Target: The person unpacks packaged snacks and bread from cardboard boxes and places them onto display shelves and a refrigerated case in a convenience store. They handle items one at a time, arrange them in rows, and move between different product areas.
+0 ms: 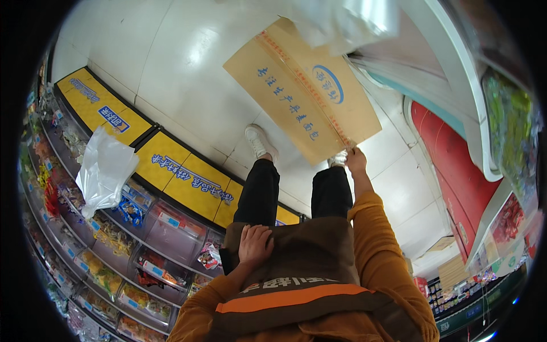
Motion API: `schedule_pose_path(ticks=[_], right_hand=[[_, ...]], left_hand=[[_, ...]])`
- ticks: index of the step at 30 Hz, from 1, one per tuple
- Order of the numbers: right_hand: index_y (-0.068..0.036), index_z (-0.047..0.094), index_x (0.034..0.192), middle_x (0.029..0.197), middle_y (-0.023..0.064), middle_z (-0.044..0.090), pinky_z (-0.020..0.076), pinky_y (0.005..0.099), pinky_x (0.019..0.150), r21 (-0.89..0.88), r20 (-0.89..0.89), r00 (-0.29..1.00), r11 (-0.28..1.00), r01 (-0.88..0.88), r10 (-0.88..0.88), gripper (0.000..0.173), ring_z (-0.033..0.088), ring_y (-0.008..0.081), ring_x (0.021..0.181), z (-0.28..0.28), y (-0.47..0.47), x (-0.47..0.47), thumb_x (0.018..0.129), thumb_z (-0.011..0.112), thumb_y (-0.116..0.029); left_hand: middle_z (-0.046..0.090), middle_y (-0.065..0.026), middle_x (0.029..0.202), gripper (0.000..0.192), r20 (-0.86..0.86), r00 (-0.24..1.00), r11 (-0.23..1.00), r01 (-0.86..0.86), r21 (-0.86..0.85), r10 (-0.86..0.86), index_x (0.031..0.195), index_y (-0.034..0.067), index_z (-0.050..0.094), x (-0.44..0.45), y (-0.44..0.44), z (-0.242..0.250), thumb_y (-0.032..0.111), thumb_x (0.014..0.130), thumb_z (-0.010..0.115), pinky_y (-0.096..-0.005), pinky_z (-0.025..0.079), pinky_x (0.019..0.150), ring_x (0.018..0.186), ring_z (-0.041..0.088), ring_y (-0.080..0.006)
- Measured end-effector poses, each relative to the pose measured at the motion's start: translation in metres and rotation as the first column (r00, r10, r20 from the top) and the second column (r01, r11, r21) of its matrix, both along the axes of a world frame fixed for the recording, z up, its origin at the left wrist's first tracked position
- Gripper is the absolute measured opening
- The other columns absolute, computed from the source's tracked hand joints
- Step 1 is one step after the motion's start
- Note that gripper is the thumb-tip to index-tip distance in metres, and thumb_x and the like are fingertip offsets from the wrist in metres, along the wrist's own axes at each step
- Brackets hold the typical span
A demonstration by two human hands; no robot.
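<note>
A cardboard box point(295, 98) sealed with printed tape lies before me above the tiled floor, its top bearing blue writing. At its near right corner, my right hand point(356, 160) grips the edge where the tape point(329, 117) ends. Just what the fingertips pinch there is too small to make out. My left hand point(255, 244) rests on the brown apron point(307, 252) over my thigh, with nothing in it. One white shoe point(257, 139) shows on the floor; the box partly hides the other.
Curved shelves with clear bins point(171, 226) of packaged snacks run along my left, above yellow base panels point(183, 171). A white plastic bag point(107, 171) hangs at the shelf edge. To the right stand a red panel point(448, 171) and a white-rimmed display point(474, 85). Blurred clear plastic point(350, 21) hangs overhead.
</note>
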State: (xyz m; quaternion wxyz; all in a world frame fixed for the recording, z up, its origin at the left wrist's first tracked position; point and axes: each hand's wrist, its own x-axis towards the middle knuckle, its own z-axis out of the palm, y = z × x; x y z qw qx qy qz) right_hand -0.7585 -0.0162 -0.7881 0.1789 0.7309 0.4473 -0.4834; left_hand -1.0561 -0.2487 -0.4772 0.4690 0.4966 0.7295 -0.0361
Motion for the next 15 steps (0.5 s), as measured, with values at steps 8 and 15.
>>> schedule_pose_path(ticks=[8, 15], right_hand=[[-0.003, 0.065, 0.102, 0.097, 0.0243, 0.069, 0.0507, 0.0505, 0.088, 0.072, 0.061, 0.831, 0.828, -0.557, 0.553, 0.033, 0.065, 0.0414, 0.096, 0.039, 0.043, -0.069, 0.098, 0.045, -0.029], [-0.004, 0.060, 0.089, 0.088, 0.0175, 0.064, 0.0502, 0.0442, 0.074, 0.362, -0.280, 0.838, 0.860, -0.359, 0.468, 0.033, 0.062, 0.0363, 0.077, 0.080, 0.208, -0.341, 0.098, 0.049, -0.034]], left_hand=[[0.066, -0.0038, 0.110, 0.022, 0.045, 0.986, 0.983, -0.161, 0.083, 0.158, 0.103, 0.010, 0.068, -0.029, -0.002, 0.000, 0.022, 0.084, 0.067, -0.0471, 0.035, 0.109, 0.114, 0.058, -0.0244], [0.066, -0.0044, 0.106, 0.018, 0.107, 0.950, 0.940, -0.307, 0.150, 0.293, 0.100, 0.010, 0.067, -0.041, -0.011, 0.001, 0.020, 0.085, 0.066, -0.0459, 0.038, 0.106, 0.109, 0.059, -0.0254]])
